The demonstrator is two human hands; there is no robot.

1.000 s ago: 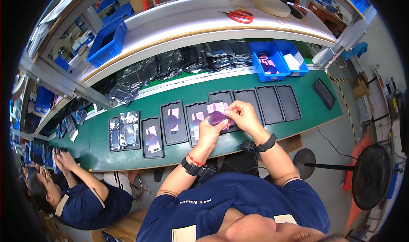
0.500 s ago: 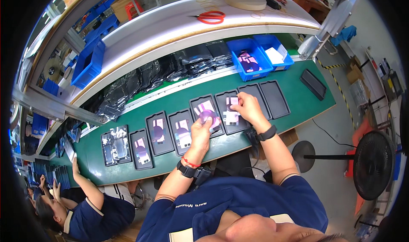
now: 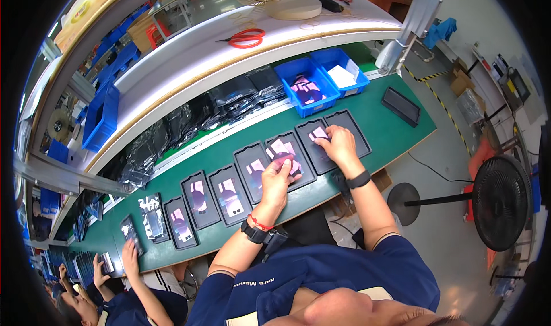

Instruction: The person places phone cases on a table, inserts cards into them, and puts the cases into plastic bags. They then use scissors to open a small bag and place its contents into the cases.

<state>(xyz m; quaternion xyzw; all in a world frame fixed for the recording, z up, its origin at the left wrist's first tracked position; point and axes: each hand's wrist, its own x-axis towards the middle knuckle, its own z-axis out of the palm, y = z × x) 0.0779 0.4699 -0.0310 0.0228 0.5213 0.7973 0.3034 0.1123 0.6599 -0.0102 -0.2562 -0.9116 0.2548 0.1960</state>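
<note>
My left hand (image 3: 275,186) pinches a stack of thin purple-pink film pieces (image 3: 283,160), one part round, above a black tray (image 3: 307,170) that also has pink film in it. To its right, my right hand (image 3: 342,148) grips a small pink film piece (image 3: 317,133) by its edge, over the far part of another black tray (image 3: 313,152). Its fingertips partly hide the piece. Leftward in the row, several black trays (image 3: 217,218) hold flat pink, purple and white film pieces (image 3: 229,197).
A bare black tray (image 3: 357,134) ends the row; another (image 3: 400,106) lies apart. Behind stand two blue bins (image 3: 310,105) (image 3: 359,85), one with pink films, one with white pieces. Red scissors (image 3: 247,38) lie on the shelf. At left, a co-worker's hand (image 3: 131,254) touches a dark wrapped item (image 3: 131,229).
Both my hands have moved one tray rightward along the row, and the view has shifted. At left, the co-worker's hand has come to a dark wrapped item beside the silvery bagged one.
</note>
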